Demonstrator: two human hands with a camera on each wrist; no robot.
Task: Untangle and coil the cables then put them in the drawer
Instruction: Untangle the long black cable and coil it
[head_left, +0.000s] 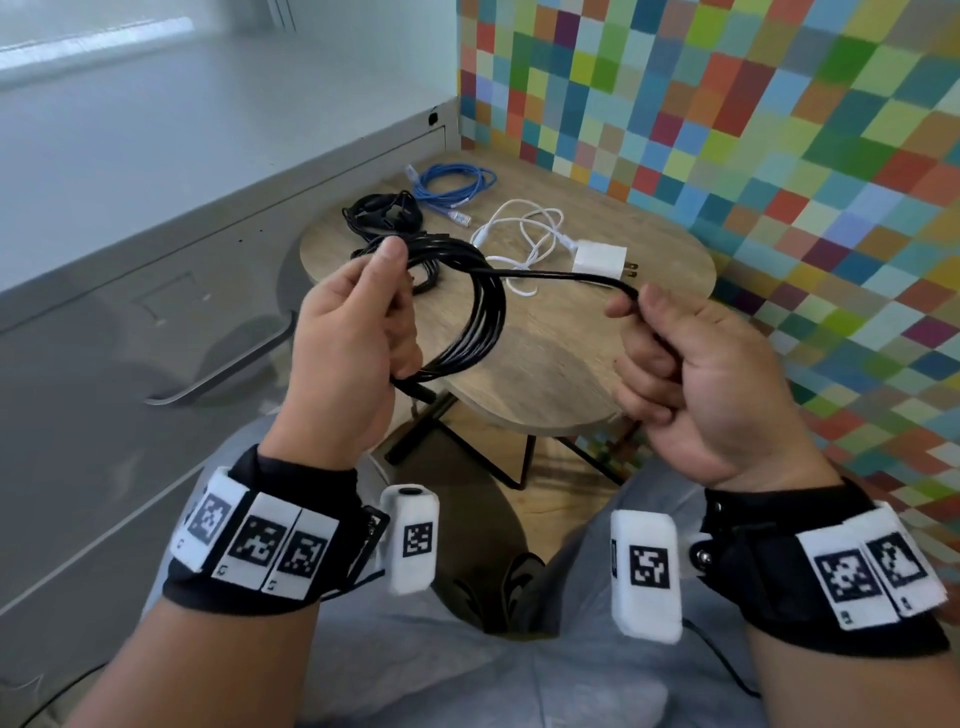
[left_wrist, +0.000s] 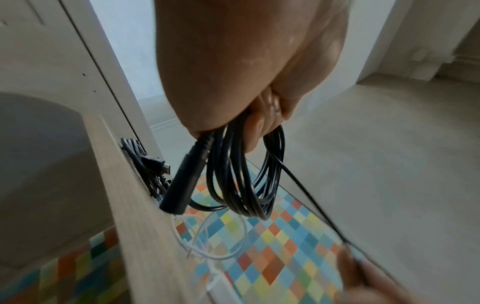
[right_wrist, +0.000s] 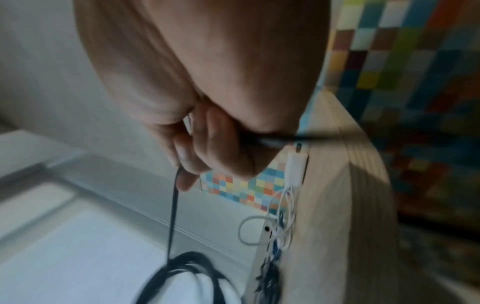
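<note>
My left hand (head_left: 358, 317) grips a black cable coil (head_left: 480, 317) of several loops above the small wooden table (head_left: 566, 358); the coil (left_wrist: 241, 176) hangs from the fingers with a black barrel plug (left_wrist: 185, 176) sticking out below. One straight strand (head_left: 561, 274) runs from the coil to my right hand (head_left: 670, 343), which pinches the cable's free end (right_wrist: 173, 205) between thumb and fingers. On the table lie a blue cable (head_left: 454, 187), another black cable bundle (head_left: 382, 213) and a white cable with charger (head_left: 600, 260).
A grey metal drawer cabinet (head_left: 130, 332) with a bar handle (head_left: 228, 366) stands to the left, its drawer closed. A multicoloured checkered wall (head_left: 753, 130) rises behind and to the right of the table. My grey-trousered knees (head_left: 467, 670) are below the hands.
</note>
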